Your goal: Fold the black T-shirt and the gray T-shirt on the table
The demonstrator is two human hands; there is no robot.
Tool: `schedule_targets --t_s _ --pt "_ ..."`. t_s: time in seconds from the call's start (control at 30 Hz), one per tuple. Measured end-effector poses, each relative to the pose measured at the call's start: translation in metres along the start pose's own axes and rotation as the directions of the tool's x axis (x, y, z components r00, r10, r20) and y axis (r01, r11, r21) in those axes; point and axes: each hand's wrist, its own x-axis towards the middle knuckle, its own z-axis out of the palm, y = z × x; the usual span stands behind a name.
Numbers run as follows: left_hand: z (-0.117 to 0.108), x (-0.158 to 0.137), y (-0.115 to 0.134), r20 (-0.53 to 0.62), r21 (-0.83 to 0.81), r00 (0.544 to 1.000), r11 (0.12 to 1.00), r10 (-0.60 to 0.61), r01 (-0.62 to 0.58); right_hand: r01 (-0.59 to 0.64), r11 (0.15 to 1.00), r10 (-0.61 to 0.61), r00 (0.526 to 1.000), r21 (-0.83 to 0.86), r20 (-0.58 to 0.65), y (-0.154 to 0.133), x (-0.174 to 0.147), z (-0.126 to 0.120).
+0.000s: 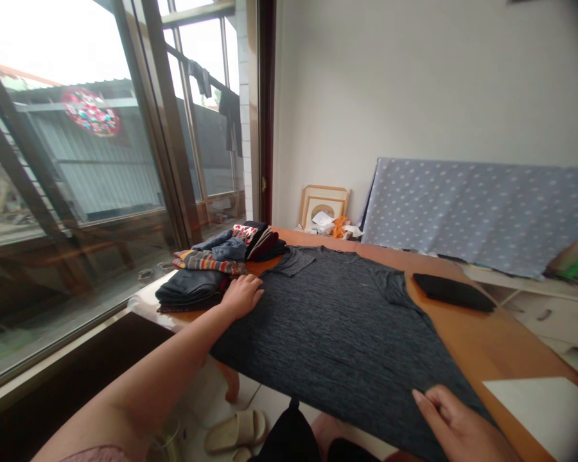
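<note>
A dark grey heathered T-shirt [337, 321] lies spread on the brown table, its neck at the far side and its hem hanging past the near edge. My left hand [243, 296] rests palm down on the shirt's left side, fingers stretched out, beside a stack of folded dark clothes [192, 290]. Near the hem's right corner, my right hand [457, 420] has its fingers curled in on the grey fabric, thumb pointing forward. Part of the cloth under that hand is hidden.
Folded clothes [231, 247] are piled at the table's [462, 327] far left. A folded black garment [453, 292] and a white sheet [534, 404] lie on the right. Behind stand a picture frame [301, 208] and a dotted blue cloth [462, 199]. Slippers [234, 431] lie on the floor.
</note>
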Motion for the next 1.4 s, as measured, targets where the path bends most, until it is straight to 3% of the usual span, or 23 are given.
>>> schedule_targets --t_s 0.2,0.37,0.53,0.7,0.93,1.1,1.4 --pt "-0.001 -0.015 0.003 0.029 -0.006 0.997 0.998 0.069 -0.069 0.011 1.0 -0.012 1.0 -0.027 -0.025 -0.01 -0.006 -0.005" --pt "0.001 -0.008 -0.003 -0.024 -0.017 0.997 0.998 0.067 -0.068 0.043 0.999 -0.045 0.998 0.026 0.044 -0.01 -0.006 -0.014" --pt "-0.003 0.011 -0.004 0.042 -0.081 0.998 0.996 0.044 -0.04 0.034 0.992 -0.053 0.986 0.119 0.159 -0.002 0.004 -0.019" --pt "-0.013 0.054 0.001 -0.003 -0.112 0.998 0.992 0.062 -0.062 0.052 0.978 -0.093 0.976 0.204 0.195 -0.002 0.034 -0.039" --pt "0.0 0.149 0.011 -0.036 -0.093 0.999 0.995 0.026 -0.029 0.011 0.954 -0.076 0.975 0.298 0.209 0.007 0.138 -0.056" --pt "0.025 0.215 0.022 -0.015 -0.09 1.0 0.996 -0.006 0.004 0.005 0.939 -0.039 0.995 0.345 0.093 0.013 0.234 -0.056" --pt "0.081 0.308 0.032 0.119 -0.069 0.992 0.997 -0.038 0.047 -0.083 0.948 0.109 0.992 0.307 -0.068 0.036 0.393 -0.02"
